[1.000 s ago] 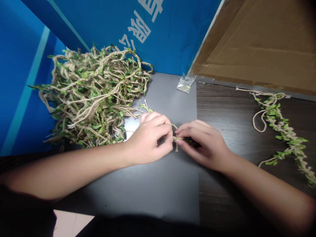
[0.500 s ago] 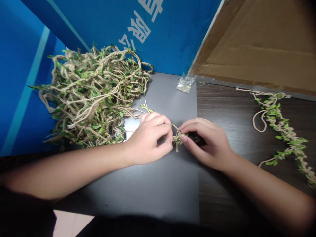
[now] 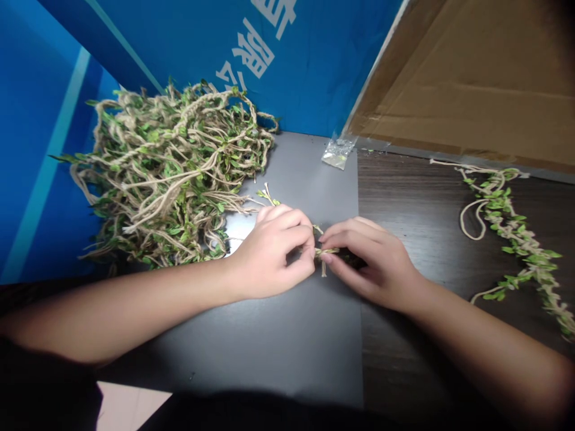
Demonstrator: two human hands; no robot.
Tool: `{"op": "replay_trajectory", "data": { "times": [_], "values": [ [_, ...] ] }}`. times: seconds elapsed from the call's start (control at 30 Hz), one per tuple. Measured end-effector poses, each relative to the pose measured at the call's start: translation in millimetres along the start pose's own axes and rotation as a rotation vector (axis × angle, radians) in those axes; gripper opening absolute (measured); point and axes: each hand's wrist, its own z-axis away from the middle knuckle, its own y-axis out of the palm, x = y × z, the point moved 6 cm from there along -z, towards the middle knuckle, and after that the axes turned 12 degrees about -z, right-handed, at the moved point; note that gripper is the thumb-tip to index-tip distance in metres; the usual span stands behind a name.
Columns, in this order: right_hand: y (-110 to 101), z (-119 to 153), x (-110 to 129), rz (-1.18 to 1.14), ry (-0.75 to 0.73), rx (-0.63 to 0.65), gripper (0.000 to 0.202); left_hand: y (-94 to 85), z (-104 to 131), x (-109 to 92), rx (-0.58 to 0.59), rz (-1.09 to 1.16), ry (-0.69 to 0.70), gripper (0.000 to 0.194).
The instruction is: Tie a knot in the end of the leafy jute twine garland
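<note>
A short piece of beige cord with green leaves is between my hands above the grey sheet. My left hand pinches it, and leafy cord ends stick out above the knuckles. The thumb and fingers of my right hand are closed on the cord from the right, close to my left fingertips. Much of the cord is hidden behind the fingers. A large pile of leafy cords lies just left of my left hand.
A braided leafy cord lies on the dark wooden table at the right. Behind stand a blue panel and a cardboard box. A small clear plastic packet lies on the grey sheet.
My right fingertips have shifted slightly left, nearer my left fingers. The cord between them has changed shape a little, and the loop is less visible. My left hand has hardly moved.
</note>
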Motion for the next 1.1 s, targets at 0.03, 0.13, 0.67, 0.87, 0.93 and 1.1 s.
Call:
{"op": "replay_trajectory", "data": {
  "times": [0.03,0.13,0.67,0.87,0.93,1.1],
  "values": [
    [-1.0,-0.5,0.6,-0.006,0.002,-0.012,0.014,0.1,-0.1,0.3,0.0,0.0,-0.002,0.017],
    [-3.6,-1.4,1.8,-0.019,0.016,-0.033,0.011,0.8,-0.8,0.9,0.003,0.005,-0.001,0.017],
    [-3.0,-1.3,-1.1,-0.038,0.056,-0.022,0.009,5.1,-1.5,0.5,0.038,0.003,0.019,0.017],
    [-2.2,-1.4,-2.7,-0.034,0.073,-0.009,0.007,5.2,-1.7,-1.1,0.048,0.01,0.027,0.018],
    [-2.0,-1.6,-3.0,-0.035,0.08,-0.003,0.006,5.1,-1.5,-0.7,0.05,0.01,0.027,0.018],
    [0.2,-1.1,-5.2,-0.033,0.107,0.028,0.003,5.9,-2.0,-0.7,0.057,-0.001,0.044,0.019]
  ]
}}
